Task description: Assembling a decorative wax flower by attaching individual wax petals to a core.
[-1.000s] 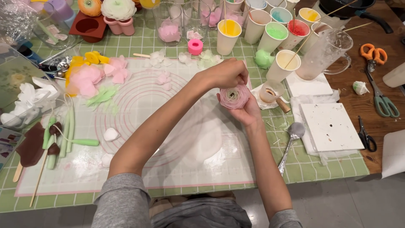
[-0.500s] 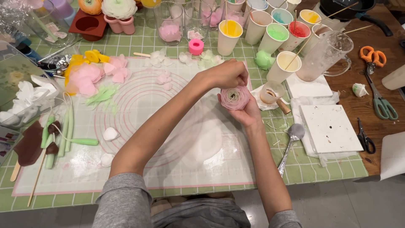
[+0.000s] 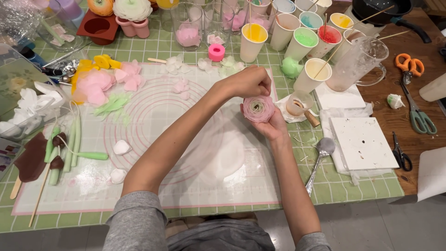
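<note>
From the head camera I count one pink layered flower (image 3: pixel 258 109) near the middle of the frame, held above the white baking mat (image 3: pixel 186 186) that covers the green gridded tabletop (image 3: pixel 362 188). Along the top edge I make out about seven paper cups (image 3: pixel 253 42) of coloured paste, several with sticks standing in them, and one clear measuring jug (image 3: pixel 355 65) to their right. At the right side lie two pairs of scissors: orange-handled ones (image 3: pixel 409 65) and black ones (image 3: pixel 400 153), with a third green-handled pair (image 3: pixel 420 118) between them. One spoon (image 3: pixel 320 155) rests lower right of the flower, beside a white square tile (image 3: pixel 363 143).

My right hand (image 3: pixel 272 128) sits under the flower, palm up, its fingers cupped and closed around the base. My left hand (image 3: pixel 248 82) comes in from the lower left across the mat, wrist bent, its fingers pressed together and pinching the flower's upper petal edge.

A heap of loose pink and yellow petals (image 3: pixel 100 83) lies at upper left; I cannot count them. The flower's underside is hidden by my palm, and the jars at the top edge are cut off.
</note>
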